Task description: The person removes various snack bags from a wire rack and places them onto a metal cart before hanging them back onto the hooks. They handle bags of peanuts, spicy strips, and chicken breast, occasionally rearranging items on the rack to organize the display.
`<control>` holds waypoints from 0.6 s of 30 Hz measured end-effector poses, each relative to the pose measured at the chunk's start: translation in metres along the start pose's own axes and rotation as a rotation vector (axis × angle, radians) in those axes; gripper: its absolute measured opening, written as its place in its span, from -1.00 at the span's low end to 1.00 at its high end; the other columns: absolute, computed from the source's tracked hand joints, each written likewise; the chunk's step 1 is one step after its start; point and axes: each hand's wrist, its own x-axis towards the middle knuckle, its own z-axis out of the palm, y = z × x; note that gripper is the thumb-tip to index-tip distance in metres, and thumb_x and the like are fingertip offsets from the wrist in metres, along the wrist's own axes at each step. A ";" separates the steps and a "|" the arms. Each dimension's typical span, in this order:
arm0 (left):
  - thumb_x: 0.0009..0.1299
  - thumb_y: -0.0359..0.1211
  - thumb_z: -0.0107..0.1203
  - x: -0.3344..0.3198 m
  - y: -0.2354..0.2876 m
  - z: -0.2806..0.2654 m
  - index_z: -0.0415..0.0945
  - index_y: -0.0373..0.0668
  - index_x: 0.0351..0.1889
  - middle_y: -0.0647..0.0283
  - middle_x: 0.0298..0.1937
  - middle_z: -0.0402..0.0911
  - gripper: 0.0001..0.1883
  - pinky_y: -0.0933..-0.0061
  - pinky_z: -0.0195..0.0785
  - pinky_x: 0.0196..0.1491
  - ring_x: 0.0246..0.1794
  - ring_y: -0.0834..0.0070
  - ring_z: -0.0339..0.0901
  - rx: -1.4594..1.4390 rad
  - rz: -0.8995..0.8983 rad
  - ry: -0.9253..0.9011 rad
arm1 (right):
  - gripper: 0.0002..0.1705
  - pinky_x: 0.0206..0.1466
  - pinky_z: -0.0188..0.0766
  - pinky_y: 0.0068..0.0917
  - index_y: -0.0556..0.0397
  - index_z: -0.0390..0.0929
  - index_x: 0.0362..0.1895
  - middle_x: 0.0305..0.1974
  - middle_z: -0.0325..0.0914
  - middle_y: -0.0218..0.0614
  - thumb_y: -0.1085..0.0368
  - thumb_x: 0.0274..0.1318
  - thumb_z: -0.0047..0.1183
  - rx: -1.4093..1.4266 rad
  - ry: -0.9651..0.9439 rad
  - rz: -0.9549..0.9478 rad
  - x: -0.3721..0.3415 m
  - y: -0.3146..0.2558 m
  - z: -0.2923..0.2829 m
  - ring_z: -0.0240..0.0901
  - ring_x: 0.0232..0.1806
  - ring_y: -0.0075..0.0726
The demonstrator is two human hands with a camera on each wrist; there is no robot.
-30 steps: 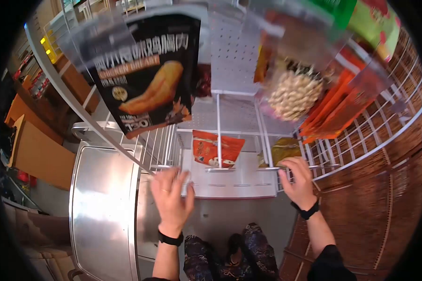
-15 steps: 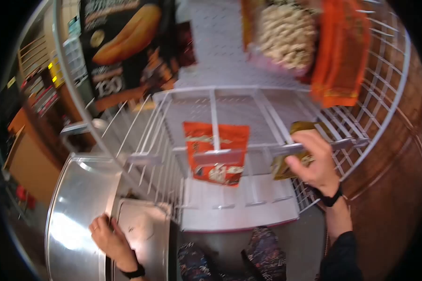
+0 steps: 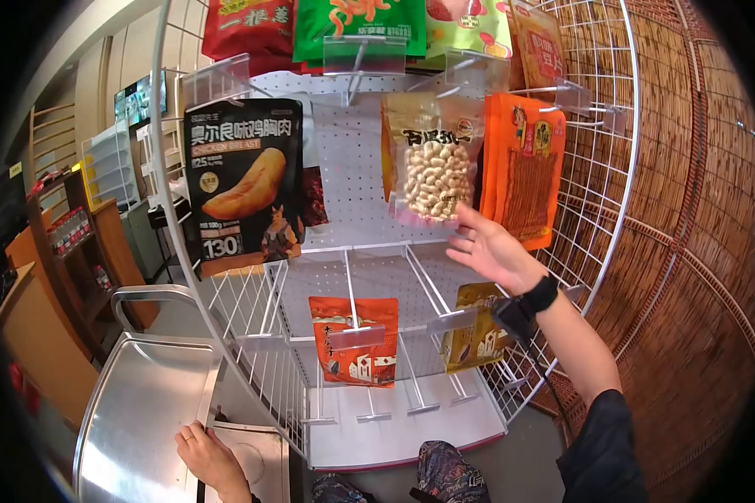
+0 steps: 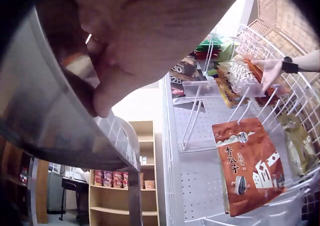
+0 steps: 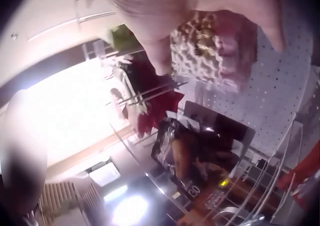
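My right hand (image 3: 499,256), wearing a black wristband, is raised with its fingers extended at the lower edge of a clear bag of pale nuts (image 3: 434,172). In the right wrist view, fingers and thumb spread in front of that bag (image 5: 215,51). Orange snack packs (image 3: 524,168) hang just right of it. Low at the left, my left hand (image 3: 210,457) is curled over the rim of a metal cart (image 3: 143,411). The left wrist view shows its thumb (image 4: 102,103) along the rim; the other fingers are largely hidden.
A black chicken breast pack (image 3: 243,184) hangs left on the white wire rack (image 3: 621,151). Below hang a red sunflower seed bag (image 3: 356,344) and an olive-gold bag (image 3: 474,335). Bare hooks project over the bottom shelf (image 3: 394,444). A woven wall (image 3: 696,251) stands right.
My right hand has gone up from the lower hook bar by the olive-gold bag to the nut bag. The left hand has left the rack for the cart. The head view has tilted up.
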 end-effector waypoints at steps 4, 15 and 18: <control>0.18 -0.51 0.10 -0.001 -0.005 -0.004 0.39 -0.27 -0.31 0.09 -0.26 0.40 -0.85 0.17 0.23 -0.09 -0.14 0.11 0.34 -0.003 -0.003 -0.009 | -0.21 0.41 -0.13 0.08 -0.11 0.15 0.31 0.26 0.12 -0.26 -0.12 0.09 0.16 0.226 0.109 -0.005 0.015 -0.003 0.017 -0.01 0.35 -0.08; 0.18 -0.52 0.11 -0.001 -0.006 -0.010 0.42 -0.27 -0.28 0.11 -0.25 0.40 -0.84 0.22 0.23 -0.06 -0.11 0.14 0.34 -0.012 -0.005 -0.033 | -0.28 0.03 0.18 -0.47 -0.22 0.36 0.14 0.08 0.40 -0.54 -0.15 -0.08 0.30 -0.089 0.177 -0.157 0.046 -0.005 -0.001 0.32 0.01 -0.50; 0.16 -0.52 0.12 -0.003 -0.005 -0.010 0.43 -0.28 -0.26 0.11 -0.25 0.40 -0.81 0.21 0.22 -0.06 -0.11 0.13 0.34 -0.021 0.001 -0.027 | -0.08 0.15 0.26 -0.33 -0.02 0.21 0.24 0.12 0.35 -0.34 -0.12 -0.15 0.36 -0.227 0.157 -0.193 0.044 -0.011 0.000 0.29 0.13 -0.36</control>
